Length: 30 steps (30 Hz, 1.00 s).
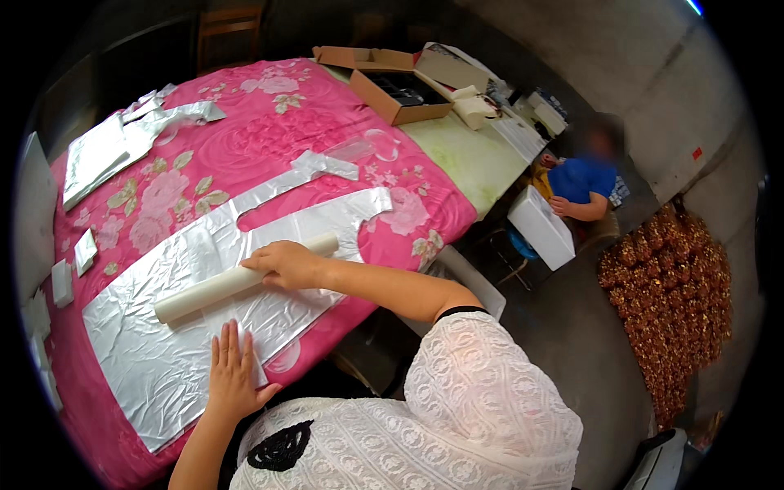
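Observation:
A large shiny silver foil sheet (155,343), cut in a garment-like shape with two strap-like strips, lies flat on a table covered by a pink flowered cloth (245,147). A cream cardboard tube (237,282) lies across the sheet. My right hand (286,263) rests on top of the tube near its right end. My left hand (233,371) presses flat, fingers apart, on the foil near the table's front edge.
More silver foil pieces (114,143) lie at the far left of the cloth. An open cardboard box (392,86) and white boxes stand at the table's far end. A person in blue (584,184) sits to the right. A heap of golden-brown ornaments (674,294) stands at right.

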Tool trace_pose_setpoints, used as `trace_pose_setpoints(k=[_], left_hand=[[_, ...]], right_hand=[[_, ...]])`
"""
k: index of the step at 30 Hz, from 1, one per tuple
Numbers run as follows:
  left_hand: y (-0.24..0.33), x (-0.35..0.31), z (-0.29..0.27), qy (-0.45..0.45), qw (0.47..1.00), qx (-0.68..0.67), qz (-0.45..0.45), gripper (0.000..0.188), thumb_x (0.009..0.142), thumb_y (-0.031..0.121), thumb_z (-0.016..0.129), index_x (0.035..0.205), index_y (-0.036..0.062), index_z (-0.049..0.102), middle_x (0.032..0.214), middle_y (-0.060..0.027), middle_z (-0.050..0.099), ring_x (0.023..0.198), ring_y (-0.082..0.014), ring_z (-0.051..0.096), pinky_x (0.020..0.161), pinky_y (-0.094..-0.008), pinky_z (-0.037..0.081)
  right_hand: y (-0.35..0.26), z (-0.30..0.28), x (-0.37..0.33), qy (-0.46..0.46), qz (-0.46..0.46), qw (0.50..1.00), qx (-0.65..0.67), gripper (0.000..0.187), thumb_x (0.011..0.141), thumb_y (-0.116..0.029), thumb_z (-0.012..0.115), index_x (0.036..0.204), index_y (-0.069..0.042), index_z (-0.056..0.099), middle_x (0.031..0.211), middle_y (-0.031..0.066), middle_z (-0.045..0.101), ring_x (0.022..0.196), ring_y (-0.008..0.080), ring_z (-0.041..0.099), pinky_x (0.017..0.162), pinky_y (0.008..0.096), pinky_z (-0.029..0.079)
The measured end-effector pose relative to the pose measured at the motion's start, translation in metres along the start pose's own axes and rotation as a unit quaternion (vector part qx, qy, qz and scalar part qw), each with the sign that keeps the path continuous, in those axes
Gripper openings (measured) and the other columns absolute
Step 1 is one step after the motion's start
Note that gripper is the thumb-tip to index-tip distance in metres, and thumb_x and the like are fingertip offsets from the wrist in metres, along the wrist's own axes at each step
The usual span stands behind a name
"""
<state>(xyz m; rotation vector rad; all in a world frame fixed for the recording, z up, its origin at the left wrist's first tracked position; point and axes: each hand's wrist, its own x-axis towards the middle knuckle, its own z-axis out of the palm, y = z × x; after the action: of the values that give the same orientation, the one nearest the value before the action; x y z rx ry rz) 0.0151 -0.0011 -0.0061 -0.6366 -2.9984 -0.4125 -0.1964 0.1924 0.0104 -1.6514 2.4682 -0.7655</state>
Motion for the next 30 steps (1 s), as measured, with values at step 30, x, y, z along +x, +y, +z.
trace_pose_setpoints(k=[30], left_hand=[[0.024, -0.013, 0.011, -0.017, 0.999, 0.002, -0.029, 0.08, 0.069, 0.023, 0.064, 0.136, -0.0038, 0.03, 0.146, -0.022, 0.025, 0.137, -0.0348, 0.022, 0.111, -0.0467, 0.017]], right_hand=[[0.031, -0.002, 0.066, 0.056, 0.006, 0.997, 0.058, 0.046, 0.067, -0.001, 0.063, 0.112, -0.009, 0.063, 0.105, 0.0089, 0.065, 0.092, 0.0288, 0.062, 0.084, 0.0354, 0.048]])
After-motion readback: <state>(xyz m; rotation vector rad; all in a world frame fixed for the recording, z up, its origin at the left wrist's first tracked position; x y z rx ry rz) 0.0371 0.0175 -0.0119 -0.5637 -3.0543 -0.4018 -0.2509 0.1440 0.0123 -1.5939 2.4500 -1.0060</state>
